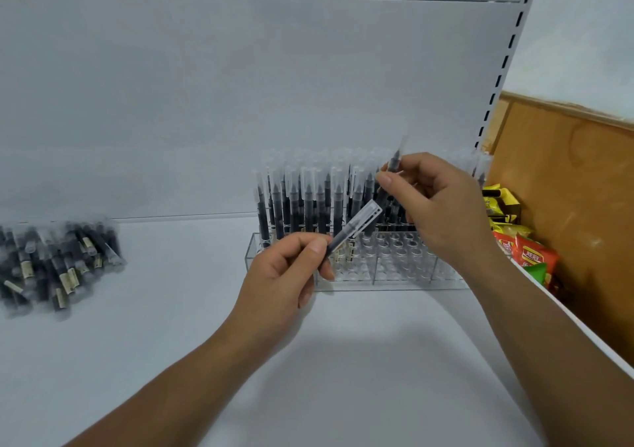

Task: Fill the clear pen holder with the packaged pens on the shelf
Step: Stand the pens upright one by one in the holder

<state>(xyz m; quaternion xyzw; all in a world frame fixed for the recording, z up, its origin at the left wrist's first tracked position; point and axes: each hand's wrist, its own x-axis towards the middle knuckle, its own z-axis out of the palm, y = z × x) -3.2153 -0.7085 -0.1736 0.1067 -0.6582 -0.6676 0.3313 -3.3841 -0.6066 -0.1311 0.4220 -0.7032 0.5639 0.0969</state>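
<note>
White shelf [343, 360] carries the clear acrylic pen holder [404, 275], half filled; above it my right hand [439, 206] pinches a black clear-capped pen [396, 158], my left hand [284, 275] a second pen [356, 223] at its front, where slanted entry might jam against neighbours.

The left forearm comes in from 7 o'clock, the right from 4. The left hand [284, 271] pinches a pen [355, 225] between thumb and forefinger, tip toward 1 o'clock. The right hand [439, 206], higher, pinches another pen [394, 160] nearly upright.
</note>
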